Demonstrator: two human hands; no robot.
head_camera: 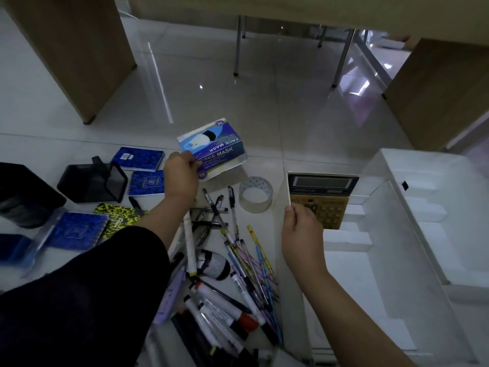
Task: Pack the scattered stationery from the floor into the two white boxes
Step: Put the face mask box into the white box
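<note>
- The left hand [181, 172] grips a blue face mask box [211, 148], lifted above the tape roll [256, 194].
- The right hand [301, 234] holds the near white box [281, 207] by its wall, right of the tape roll.
- A calculator [321, 197] lies inside that box.
- Pens and markers [232, 274] lie below the tape roll; notebooks [137, 158] to its left.

— Glossy pale tiled floor [264, 107] up top, and it's throwing back a long bright streak of light [158, 83] on the left.

— Left wooden desk panel [76, 49] stands on the floor's far left side, leaning across the view.

— Its partner, the right wooden panel [436, 96], stands at the floor's far right edge.

— Between them, a thin metal leg [239, 46] with a dark foot, and a slanted metal leg [344, 59] further right.

— Wooden desktop edge [291, 9] spans above both.
</note>
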